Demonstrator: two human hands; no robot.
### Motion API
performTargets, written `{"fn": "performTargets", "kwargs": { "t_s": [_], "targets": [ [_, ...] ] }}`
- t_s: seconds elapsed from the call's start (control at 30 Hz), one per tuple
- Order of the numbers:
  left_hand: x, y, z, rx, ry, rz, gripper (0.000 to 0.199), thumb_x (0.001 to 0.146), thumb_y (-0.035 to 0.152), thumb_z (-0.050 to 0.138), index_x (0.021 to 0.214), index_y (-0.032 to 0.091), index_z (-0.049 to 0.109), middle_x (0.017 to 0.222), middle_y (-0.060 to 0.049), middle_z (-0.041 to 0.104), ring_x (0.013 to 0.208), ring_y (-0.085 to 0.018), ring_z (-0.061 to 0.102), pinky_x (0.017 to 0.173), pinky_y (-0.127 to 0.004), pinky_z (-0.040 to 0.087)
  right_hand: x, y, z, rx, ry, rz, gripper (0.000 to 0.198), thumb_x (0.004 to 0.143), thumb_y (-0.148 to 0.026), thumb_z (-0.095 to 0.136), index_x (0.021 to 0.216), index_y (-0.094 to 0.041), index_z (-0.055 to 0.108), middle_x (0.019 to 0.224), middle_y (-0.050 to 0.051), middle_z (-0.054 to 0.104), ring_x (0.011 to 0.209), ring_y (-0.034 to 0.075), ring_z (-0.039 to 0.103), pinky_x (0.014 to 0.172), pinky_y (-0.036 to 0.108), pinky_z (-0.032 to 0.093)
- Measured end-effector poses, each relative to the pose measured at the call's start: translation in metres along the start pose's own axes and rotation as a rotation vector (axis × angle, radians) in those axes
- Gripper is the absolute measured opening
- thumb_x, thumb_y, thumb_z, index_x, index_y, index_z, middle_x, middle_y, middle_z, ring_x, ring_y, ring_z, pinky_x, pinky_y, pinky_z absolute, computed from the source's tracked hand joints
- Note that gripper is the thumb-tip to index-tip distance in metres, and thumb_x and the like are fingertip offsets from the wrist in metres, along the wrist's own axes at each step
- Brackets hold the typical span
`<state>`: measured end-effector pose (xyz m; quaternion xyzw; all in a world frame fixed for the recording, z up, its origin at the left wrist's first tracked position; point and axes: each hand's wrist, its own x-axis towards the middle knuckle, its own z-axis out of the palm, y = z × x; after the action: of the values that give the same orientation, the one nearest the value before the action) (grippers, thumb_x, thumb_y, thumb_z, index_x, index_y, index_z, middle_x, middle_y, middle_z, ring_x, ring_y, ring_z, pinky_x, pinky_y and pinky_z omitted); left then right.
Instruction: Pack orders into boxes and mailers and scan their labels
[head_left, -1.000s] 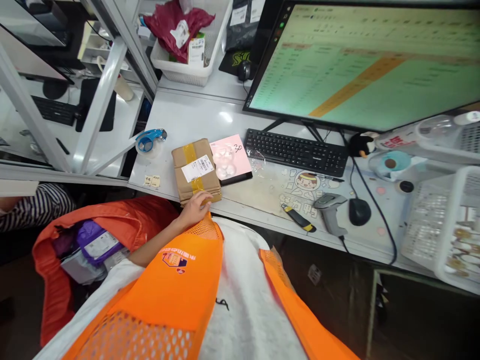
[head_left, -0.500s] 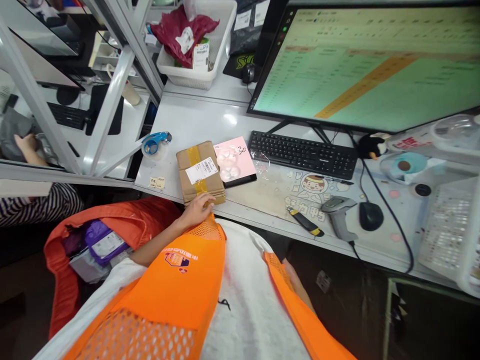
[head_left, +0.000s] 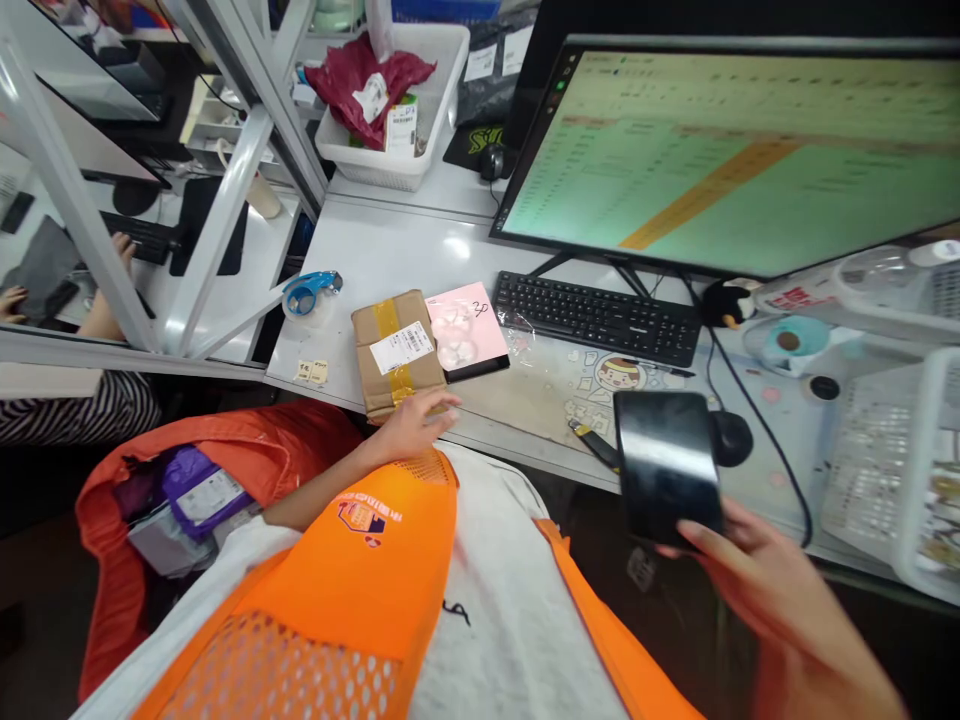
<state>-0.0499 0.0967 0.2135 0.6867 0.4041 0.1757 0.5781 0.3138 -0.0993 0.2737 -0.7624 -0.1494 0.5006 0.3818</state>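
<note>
Lying right of a blue tape dispenser, a cardboard box sits near the front edge of the desk. At its near side, the left hand is loose, gripping nothing; whether it touches the box is unclear. Next come a pink pad and a cutter, the latter partly hidden by a flat black object that the right hand grasps.

An orange vest with perforated mesh and a dark-blue printed logo on its left side covers a white short-sleeved T-shirt bearing a small black squiggle.
</note>
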Motion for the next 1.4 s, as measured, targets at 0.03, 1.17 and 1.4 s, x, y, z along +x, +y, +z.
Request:
{"fn": "performTargets", "kwargs": {
  "t_s": [0.03,1.17,1.4],
  "targets": [
    [0.003,0.011,0.008,-0.089,-0.025,0.013,0.047,0.103,0.059,0.054,0.123,0.02,0.069,0.126,-0.013,0.073,0.118,-0.028,0.069,0.104,-0.043,0.055,0.003,-0.009,0.027,0.033,-0.117,-0.034,0.047,0.057,-0.044,0.095,0.095,-0.027,0.074,0.077,0.004,0.073,0.056,0.019,0.066,0.052,0.033,0.063],
    [0.004,0.044,0.048,-0.72,0.307,-0.097,0.053,0.101,0.067,0.053,0.122,0.02,0.063,0.126,-0.009,0.072,0.121,-0.027,0.065,0.108,-0.041,0.051,0.029,-0.022,0.184,0.057,-0.611,-0.353,0.056,0.089,-0.052,0.065,0.14,-0.031,0.052,0.14,0.005,0.064,0.133,0.029,0.059,0.115,0.046,0.047],
    [0.009,0.041,0.042,-0.704,0.339,-0.114,0.041,0.099,0.058,0.057,0.111,0.019,0.065,0.116,-0.007,0.073,0.106,-0.024,0.067,0.097,-0.036,0.054,0.025,-0.029,0.194,0.244,-0.625,-0.161,0.056,0.083,-0.055,0.066,0.132,-0.031,0.054,0.137,0.007,0.068,0.131,0.032,0.063,0.105,0.047,0.055]
  ]
}}
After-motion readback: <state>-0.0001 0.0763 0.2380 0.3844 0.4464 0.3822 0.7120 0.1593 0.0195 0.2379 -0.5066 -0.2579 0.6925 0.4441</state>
